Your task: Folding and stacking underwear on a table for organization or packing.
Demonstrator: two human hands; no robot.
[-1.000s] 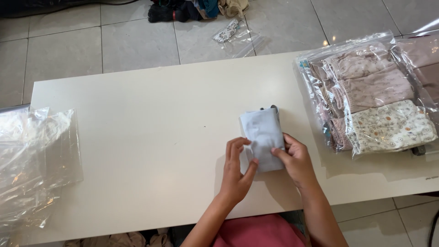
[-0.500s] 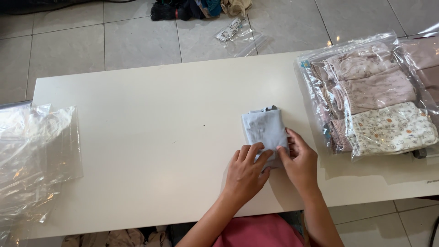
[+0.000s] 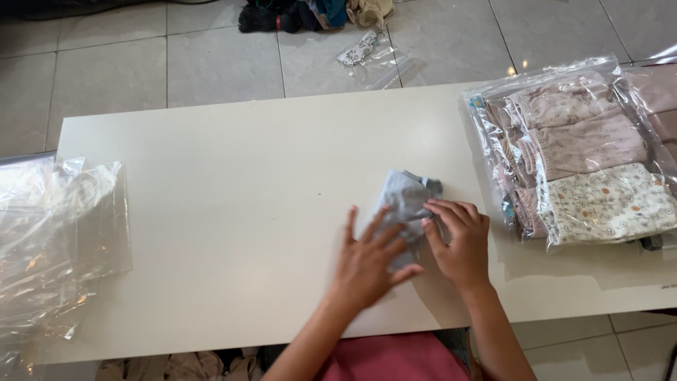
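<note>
— Pressing flat, is it? Left hand (image 3: pixel 370 262), fingers spread, on the grey folded cloth (image 3: pixel 406 204)?
— Yes, mid-table (image 3: pixel 211 212); right hand (image 3: pixel 462 240) curls fingertips onto its right edge, beside the bagged clothes (image 3: pixel 578 155).

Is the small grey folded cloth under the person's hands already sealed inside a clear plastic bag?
No: the grey folded cloth lies bare on the white table under both hands, the left hand and right hand.
</note>
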